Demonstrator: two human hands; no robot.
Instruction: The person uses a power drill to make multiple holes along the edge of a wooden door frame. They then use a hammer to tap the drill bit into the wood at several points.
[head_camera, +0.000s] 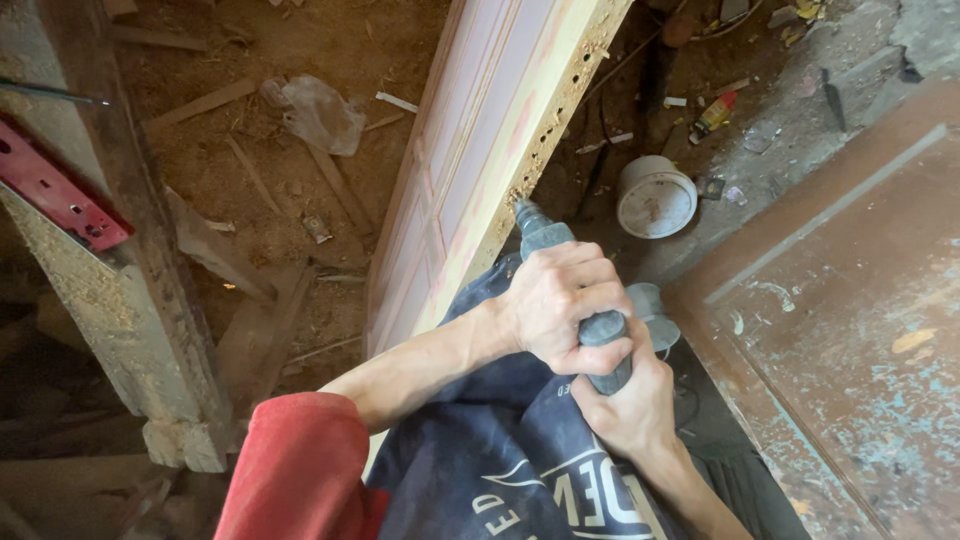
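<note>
Both my hands are closed around the grey power drill (585, 310): left hand (562, 305) above, right hand (625, 400) beneath. Its long axis points up and away from my grip, nose touching the pale wooden door's edge (520, 150).

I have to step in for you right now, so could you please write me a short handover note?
Left hand: wrapped around the grey power drill.
Right hand: gripping the drill's handle from below.
Drill tip is pressed into the narrow edge of the pale pink panelled wooden door, standing on its side.
Done: a row of holes along that edge, ragged with chips.
Left: depth of the current hole cannot be seen.
</note>
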